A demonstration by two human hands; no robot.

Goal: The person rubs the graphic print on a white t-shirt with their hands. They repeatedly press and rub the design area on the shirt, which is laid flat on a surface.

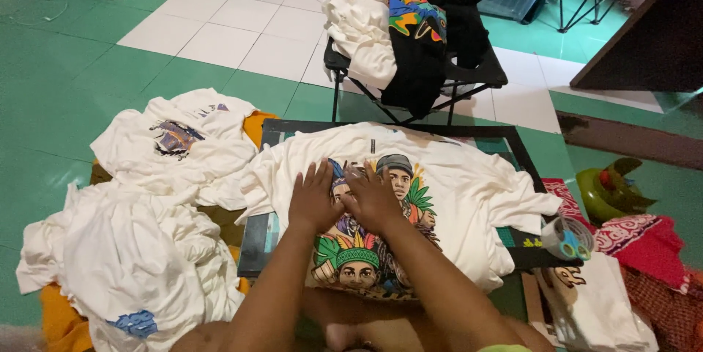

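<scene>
A white T-shirt (454, 183) with a colourful print of faces and leaves lies spread over a black-framed board (523, 154) in front of me. My left hand (313, 198) rests flat on the print with fingers spread. Right beside it, my right hand (373, 197) also presses flat on the print, fingers apart and touching the left hand. Neither hand holds anything.
A heap of white printed shirts (146, 205) lies to the left on orange cloth. A small black folding table (469, 70) behind carries white and black shirts. A tape roll with scissors (565, 238), a folded white cloth (593, 308), red fabric and a green toy (611, 191) sit at the right.
</scene>
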